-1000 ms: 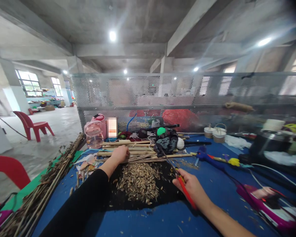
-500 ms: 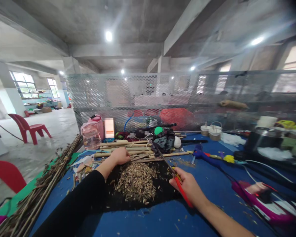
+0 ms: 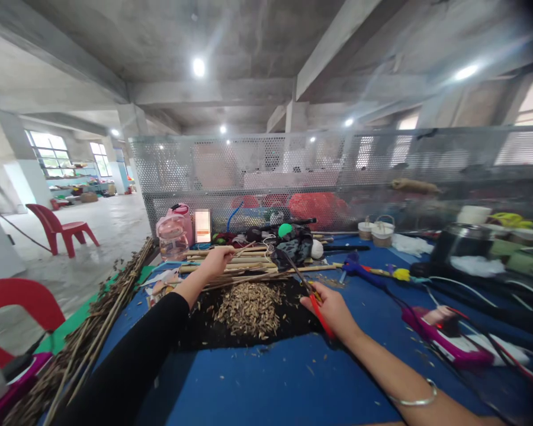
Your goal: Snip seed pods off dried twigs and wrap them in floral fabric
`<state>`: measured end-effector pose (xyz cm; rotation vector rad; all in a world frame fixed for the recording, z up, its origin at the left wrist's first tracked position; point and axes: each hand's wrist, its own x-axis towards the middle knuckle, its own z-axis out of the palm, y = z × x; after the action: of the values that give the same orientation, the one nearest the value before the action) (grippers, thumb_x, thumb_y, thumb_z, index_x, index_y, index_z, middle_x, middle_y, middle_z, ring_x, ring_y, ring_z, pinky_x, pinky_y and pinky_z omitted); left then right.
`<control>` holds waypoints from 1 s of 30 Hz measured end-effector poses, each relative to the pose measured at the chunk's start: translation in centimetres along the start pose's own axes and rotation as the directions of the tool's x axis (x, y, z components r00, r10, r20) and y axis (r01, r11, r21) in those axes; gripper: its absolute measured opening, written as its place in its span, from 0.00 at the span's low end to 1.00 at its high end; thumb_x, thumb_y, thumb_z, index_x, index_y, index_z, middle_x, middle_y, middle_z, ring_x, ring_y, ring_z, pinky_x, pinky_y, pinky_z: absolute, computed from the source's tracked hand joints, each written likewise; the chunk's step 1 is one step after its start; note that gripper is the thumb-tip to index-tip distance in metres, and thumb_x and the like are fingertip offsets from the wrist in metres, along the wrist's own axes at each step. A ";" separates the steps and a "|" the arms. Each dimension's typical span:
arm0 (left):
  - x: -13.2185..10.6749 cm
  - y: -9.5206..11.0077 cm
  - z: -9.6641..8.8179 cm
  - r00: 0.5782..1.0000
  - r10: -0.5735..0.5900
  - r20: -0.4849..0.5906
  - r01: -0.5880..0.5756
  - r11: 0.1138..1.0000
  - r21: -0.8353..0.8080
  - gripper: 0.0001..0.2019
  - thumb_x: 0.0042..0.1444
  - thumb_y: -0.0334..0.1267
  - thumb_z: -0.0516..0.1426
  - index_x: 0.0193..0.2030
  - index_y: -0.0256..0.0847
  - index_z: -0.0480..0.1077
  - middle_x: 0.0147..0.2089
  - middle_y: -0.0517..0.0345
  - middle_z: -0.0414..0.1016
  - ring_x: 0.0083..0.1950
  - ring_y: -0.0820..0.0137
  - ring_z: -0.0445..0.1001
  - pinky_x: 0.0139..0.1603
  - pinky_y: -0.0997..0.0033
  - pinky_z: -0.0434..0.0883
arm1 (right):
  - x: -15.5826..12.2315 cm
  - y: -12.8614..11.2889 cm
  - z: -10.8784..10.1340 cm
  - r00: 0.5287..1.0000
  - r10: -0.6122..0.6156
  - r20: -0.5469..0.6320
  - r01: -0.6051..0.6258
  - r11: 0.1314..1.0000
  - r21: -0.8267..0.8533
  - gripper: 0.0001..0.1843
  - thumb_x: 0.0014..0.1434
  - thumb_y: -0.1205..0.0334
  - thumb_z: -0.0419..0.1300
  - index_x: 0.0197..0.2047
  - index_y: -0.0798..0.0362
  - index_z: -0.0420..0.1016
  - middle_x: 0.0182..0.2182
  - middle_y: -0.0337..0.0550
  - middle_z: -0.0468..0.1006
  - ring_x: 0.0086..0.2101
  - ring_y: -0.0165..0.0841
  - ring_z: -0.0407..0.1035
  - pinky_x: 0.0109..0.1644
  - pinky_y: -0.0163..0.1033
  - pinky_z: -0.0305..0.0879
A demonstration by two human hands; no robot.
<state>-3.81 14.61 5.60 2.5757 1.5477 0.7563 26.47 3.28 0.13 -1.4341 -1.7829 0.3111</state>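
Note:
My left hand [image 3: 219, 261], in a black sleeve, is closed in a pinch above the laid-out sticks [image 3: 249, 260]. A thin twig [image 3: 244, 246] seems to stick out from its fingertips. My right hand [image 3: 335, 309], with a silver bangle on the wrist, grips red-handled scissors [image 3: 322, 319]. Their long dark blades point away and to the left, toward a patterned dark cloth bundle [image 3: 295, 251]. Between my hands, a heap of short cut plant pieces [image 3: 249, 310] lies on a black cloth [image 3: 199, 334] spread over the blue table [image 3: 257, 384].
Long dry stalks [image 3: 102, 319] lie along the left edge. A pink clear jug [image 3: 173, 236] and a green ball [image 3: 285, 230] stand at the back, before a perforated metal screen [image 3: 231, 171]. To the right are a purple-and-white power strip [image 3: 448, 340] with cables and small white buckets [image 3: 383, 232].
My left hand has lifted and moved away from me, off the near sticks, with a thin twig now showing at its fingers. My right hand keeps the scissors. The view has shifted slightly.

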 end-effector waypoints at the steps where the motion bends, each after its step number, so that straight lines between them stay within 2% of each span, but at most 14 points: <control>1: -0.3 0.5 -0.3 0.998 0.055 -0.038 -0.055 0.998 -0.010 0.14 0.56 0.31 0.50 0.44 0.38 0.74 0.41 0.51 0.76 0.43 0.67 0.72 0.45 0.73 0.66 | 0.1 0.1 0.0 1.000 0.005 -0.011 -0.005 1.000 -0.007 0.20 0.48 0.43 0.55 0.27 0.54 0.68 0.20 0.35 0.67 0.22 0.28 0.59 0.27 0.32 0.56; 4: -1.6 2.6 -0.6 0.965 0.221 -0.143 -0.215 0.975 0.057 0.13 0.57 0.32 0.50 0.43 0.41 0.74 0.40 0.52 0.75 0.41 0.69 0.71 0.45 0.72 0.66 | 0.8 0.0 0.1 0.996 0.037 -0.081 -0.037 0.999 0.002 0.21 0.49 0.43 0.54 0.28 0.54 0.70 0.20 0.38 0.70 0.24 0.30 0.62 0.28 0.33 0.58; 8: -3.9 5.7 0.4 0.912 0.362 -0.195 -0.302 0.911 0.281 0.13 0.56 0.31 0.53 0.44 0.45 0.74 0.36 0.54 0.72 0.40 0.68 0.69 0.44 0.69 0.65 | 1.7 -1.4 0.2 0.986 0.082 -0.144 -0.074 0.995 0.061 0.23 0.53 0.43 0.50 0.32 0.55 0.72 0.24 0.44 0.75 0.27 0.34 0.67 0.31 0.35 0.60; 12: -6.3 7.8 1.2 0.878 0.432 -0.206 -0.338 0.864 0.373 0.12 0.57 0.33 0.53 0.45 0.47 0.72 0.36 0.56 0.72 0.40 0.68 0.69 0.45 0.65 0.63 | 1.0 -4.3 0.9 0.992 0.023 -0.124 -0.023 1.000 0.001 0.21 0.50 0.44 0.55 0.35 0.54 0.74 0.28 0.45 0.77 0.29 0.35 0.69 0.32 0.34 0.60; 16: -8.4 8.9 0.7 0.869 0.449 -0.210 -0.342 0.850 0.402 0.11 0.58 0.34 0.52 0.45 0.46 0.71 0.38 0.56 0.73 0.41 0.68 0.69 0.46 0.65 0.63 | -0.4 -6.7 2.1 0.994 -0.045 -0.099 0.046 0.999 0.003 0.18 0.45 0.50 0.60 0.34 0.55 0.75 0.29 0.45 0.78 0.30 0.34 0.69 0.33 0.33 0.60; 17: -8.9 9.1 0.6 0.866 0.438 -0.241 -0.320 0.857 0.405 0.10 0.58 0.34 0.52 0.44 0.46 0.72 0.38 0.55 0.73 0.42 0.67 0.69 0.48 0.64 0.62 | -0.6 -7.0 2.4 0.992 -0.048 -0.113 0.050 0.999 0.011 0.17 0.45 0.50 0.60 0.33 0.55 0.75 0.28 0.44 0.78 0.29 0.34 0.69 0.33 0.33 0.60; 19: -9.9 9.3 0.6 0.849 0.367 -0.381 -0.212 0.896 0.391 0.10 0.58 0.36 0.51 0.44 0.46 0.71 0.43 0.54 0.73 0.48 0.65 0.68 0.55 0.58 0.57 | -0.8 -7.3 2.8 0.985 -0.026 -0.168 0.032 0.999 0.029 0.16 0.47 0.51 0.58 0.32 0.55 0.74 0.27 0.45 0.78 0.28 0.33 0.68 0.32 0.33 0.60; 20: -10.4 9.3 0.7 0.823 0.306 -0.478 -0.131 0.922 0.365 0.11 0.58 0.37 0.51 0.46 0.46 0.71 0.46 0.52 0.72 0.52 0.63 0.66 0.58 0.55 0.53 | -0.8 -7.2 2.9 0.981 -0.009 -0.196 0.017 0.999 0.037 0.16 0.47 0.51 0.57 0.31 0.55 0.74 0.27 0.45 0.77 0.27 0.33 0.68 0.32 0.33 0.60; 22: -11.2 9.0 1.2 0.744 0.157 -0.649 0.034 0.962 0.271 0.14 0.58 0.38 0.51 0.51 0.46 0.68 0.54 0.49 0.68 0.59 0.59 0.60 0.62 0.50 0.47 | -0.9 -6.8 3.2 0.975 0.008 -0.221 0.004 0.999 0.054 0.16 0.47 0.50 0.56 0.30 0.55 0.73 0.25 0.45 0.77 0.26 0.34 0.67 0.31 0.34 0.59; 23: -11.5 8.7 1.5 0.707 0.088 -0.701 0.096 0.971 0.219 0.16 0.58 0.37 0.50 0.53 0.44 0.67 0.57 0.48 0.66 0.61 0.58 0.58 0.62 0.49 0.46 | -0.9 -6.5 3.4 0.975 0.008 -0.222 0.006 0.998 0.064 0.16 0.47 0.50 0.56 0.29 0.55 0.73 0.25 0.45 0.76 0.26 0.33 0.67 0.31 0.34 0.59; 25: -11.9 7.8 1.9 0.666 -0.027 -0.746 0.181 0.976 0.126 0.17 0.58 0.36 0.50 0.54 0.42 0.66 0.58 0.47 0.65 0.61 0.57 0.57 0.61 0.49 0.47 | -1.2 -5.9 3.8 0.976 0.008 -0.217 0.011 0.996 0.085 0.17 0.47 0.49 0.55 0.27 0.56 0.72 0.23 0.44 0.75 0.24 0.32 0.65 0.30 0.34 0.59; 27: -12.2 6.8 2.2 0.689 -0.110 -0.716 0.217 0.974 0.060 0.16 0.59 0.36 0.49 0.52 0.42 0.67 0.53 0.48 0.70 0.57 0.59 0.64 0.60 0.50 0.49 | -1.6 -5.3 4.1 0.975 0.020 -0.220 0.001 0.995 0.096 0.18 0.47 0.47 0.55 0.26 0.56 0.71 0.22 0.43 0.74 0.23 0.31 0.64 0.29 0.34 0.59; 30: -12.5 5.9 2.1 0.773 -0.157 -0.615 0.228 0.973 0.038 0.13 0.59 0.38 0.49 0.47 0.44 0.70 0.44 0.51 0.76 0.47 0.63 0.70 0.57 0.52 0.54 | -2.1 -4.9 4.3 0.976 0.059 -0.207 -0.038 0.994 0.107 0.20 0.45 0.46 0.57 0.29 0.56 0.71 0.23 0.43 0.75 0.24 0.31 0.64 0.29 0.34 0.59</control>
<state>-2.88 1.61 0.55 2.2915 2.0188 1.6378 20.00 1.04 -0.43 -1.3859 -1.5419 0.2617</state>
